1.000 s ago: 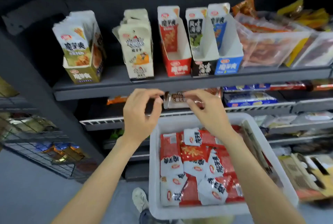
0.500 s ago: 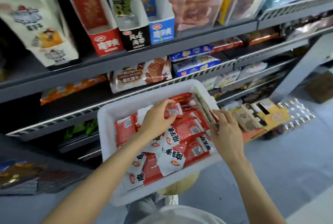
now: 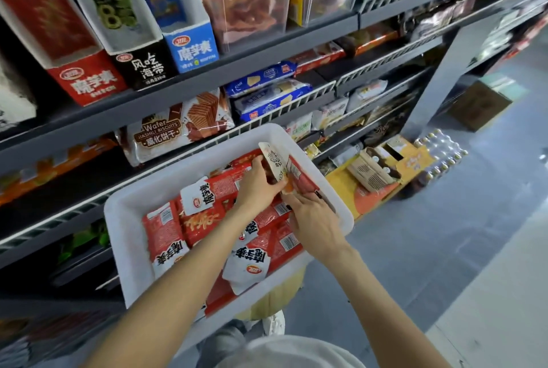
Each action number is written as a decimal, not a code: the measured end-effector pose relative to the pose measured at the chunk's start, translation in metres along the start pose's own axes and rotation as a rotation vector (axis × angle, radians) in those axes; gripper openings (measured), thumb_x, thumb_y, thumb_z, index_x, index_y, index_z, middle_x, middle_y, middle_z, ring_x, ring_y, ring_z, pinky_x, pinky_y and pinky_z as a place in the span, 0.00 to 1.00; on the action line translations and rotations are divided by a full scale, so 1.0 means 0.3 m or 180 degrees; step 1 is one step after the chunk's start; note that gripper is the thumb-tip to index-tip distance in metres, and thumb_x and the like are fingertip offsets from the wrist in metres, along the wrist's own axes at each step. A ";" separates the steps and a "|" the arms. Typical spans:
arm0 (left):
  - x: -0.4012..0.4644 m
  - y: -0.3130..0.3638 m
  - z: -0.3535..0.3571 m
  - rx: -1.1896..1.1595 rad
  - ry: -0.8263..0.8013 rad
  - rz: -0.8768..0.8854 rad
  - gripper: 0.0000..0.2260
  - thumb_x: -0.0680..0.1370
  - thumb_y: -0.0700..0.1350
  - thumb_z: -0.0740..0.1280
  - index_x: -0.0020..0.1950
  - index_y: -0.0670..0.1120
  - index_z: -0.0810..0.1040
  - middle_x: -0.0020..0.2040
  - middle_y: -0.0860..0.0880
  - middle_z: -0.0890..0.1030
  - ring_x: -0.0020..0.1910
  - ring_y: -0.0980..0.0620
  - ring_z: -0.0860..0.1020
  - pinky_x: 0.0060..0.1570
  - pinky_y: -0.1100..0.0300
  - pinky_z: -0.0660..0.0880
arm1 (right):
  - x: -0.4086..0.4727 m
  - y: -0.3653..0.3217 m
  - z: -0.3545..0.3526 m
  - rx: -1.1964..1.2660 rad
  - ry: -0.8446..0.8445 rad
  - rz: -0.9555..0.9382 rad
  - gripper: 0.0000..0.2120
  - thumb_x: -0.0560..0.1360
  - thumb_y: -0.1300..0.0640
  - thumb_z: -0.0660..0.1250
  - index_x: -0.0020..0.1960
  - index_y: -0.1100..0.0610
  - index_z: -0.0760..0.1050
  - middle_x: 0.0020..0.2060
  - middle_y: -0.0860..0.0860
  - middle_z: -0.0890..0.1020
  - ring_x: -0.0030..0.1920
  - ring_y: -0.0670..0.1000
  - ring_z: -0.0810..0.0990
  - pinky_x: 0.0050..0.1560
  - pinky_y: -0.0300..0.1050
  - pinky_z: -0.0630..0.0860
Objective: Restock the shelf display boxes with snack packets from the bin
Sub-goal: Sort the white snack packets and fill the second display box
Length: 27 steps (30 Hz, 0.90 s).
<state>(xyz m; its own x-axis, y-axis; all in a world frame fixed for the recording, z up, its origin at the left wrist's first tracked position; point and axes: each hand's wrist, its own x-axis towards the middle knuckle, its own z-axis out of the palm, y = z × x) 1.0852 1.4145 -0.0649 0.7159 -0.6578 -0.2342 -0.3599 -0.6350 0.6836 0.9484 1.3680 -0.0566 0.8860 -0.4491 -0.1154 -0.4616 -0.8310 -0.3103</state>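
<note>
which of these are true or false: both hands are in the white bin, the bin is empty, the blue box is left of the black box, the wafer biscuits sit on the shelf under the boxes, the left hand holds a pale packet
1. Both hands are in the white bin: true. The left hand and right hand are both over the packets inside it.
2. The bin is empty: false. It holds many red packets.
3. The blue box is left of the black box: false, it is right of it.
4. The wafer biscuits sit on the shelf under the boxes: true.
5. The left hand holds a pale packet: true, upright at the bin's far end.
</note>
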 end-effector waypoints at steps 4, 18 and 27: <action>-0.009 0.009 -0.005 -0.0123 0.0107 -0.0050 0.29 0.74 0.45 0.72 0.71 0.43 0.62 0.60 0.45 0.79 0.57 0.49 0.78 0.43 0.63 0.71 | 0.031 -0.003 -0.007 0.0298 0.0019 0.0191 0.17 0.80 0.55 0.57 0.68 0.55 0.67 0.65 0.53 0.74 0.60 0.57 0.76 0.56 0.50 0.73; -0.162 -0.124 -0.256 -0.1431 -0.0030 0.0150 0.08 0.72 0.44 0.73 0.49 0.50 0.80 0.43 0.52 0.82 0.42 0.56 0.79 0.47 0.63 0.76 | 0.156 -0.090 -0.060 0.2731 0.0540 0.0440 0.27 0.67 0.50 0.76 0.61 0.54 0.70 0.48 0.46 0.80 0.49 0.46 0.80 0.47 0.47 0.79; -0.271 -0.216 -0.353 -0.2475 0.0863 -0.0284 0.06 0.74 0.43 0.71 0.49 0.50 0.79 0.50 0.43 0.81 0.46 0.53 0.80 0.49 0.59 0.77 | 0.156 -0.146 -0.127 0.3864 0.0732 0.0472 0.17 0.74 0.62 0.69 0.60 0.53 0.70 0.51 0.47 0.82 0.48 0.40 0.81 0.45 0.35 0.79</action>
<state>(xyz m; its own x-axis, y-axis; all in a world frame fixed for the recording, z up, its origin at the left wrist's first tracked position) 1.1136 1.5520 -0.0169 0.8775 -0.4344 -0.2034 0.1504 -0.1533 0.9767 1.0083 1.3708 -0.0123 0.7440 -0.6615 -0.0939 -0.1094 0.0180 -0.9938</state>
